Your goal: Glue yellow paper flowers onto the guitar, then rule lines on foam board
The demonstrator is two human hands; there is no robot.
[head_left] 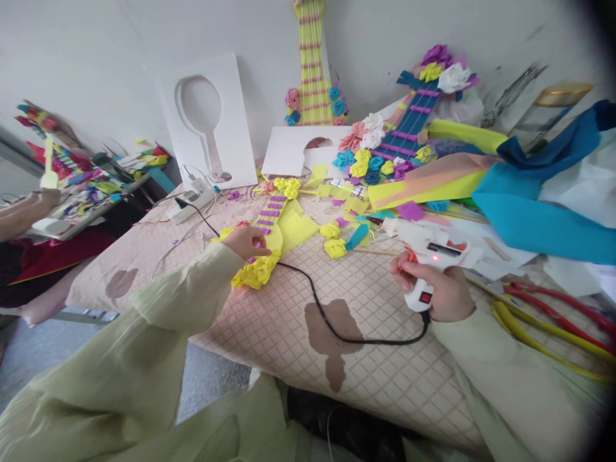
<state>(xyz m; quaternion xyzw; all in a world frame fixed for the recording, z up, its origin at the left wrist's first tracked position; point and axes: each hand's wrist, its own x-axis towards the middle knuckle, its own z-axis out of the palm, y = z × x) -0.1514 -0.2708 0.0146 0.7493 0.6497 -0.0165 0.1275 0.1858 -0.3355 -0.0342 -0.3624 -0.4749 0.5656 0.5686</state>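
Observation:
My right hand point(440, 289) is closed round the handle of a white hot glue gun point(433, 253), its red light lit and its nozzle pointing left. A black cord point(332, 324) runs from the gun across the quilted tablecloth. My left hand point(246, 242) rests with fingers pinched on a small yellow foam guitar point(274, 221) with purple frets. Yellow foam flowers point(255, 273) sit at the guitar's lower end, just under that hand. Loose yellow flowers point(333, 240) lie between my hands.
A white power strip point(190, 204) lies at the back left. White foam boards point(212, 122) and two decorated guitars point(312, 64) lean on the wall. Coloured foam sheets point(529, 205) pile up at the right. Another person's hand point(41, 199) works at the far left.

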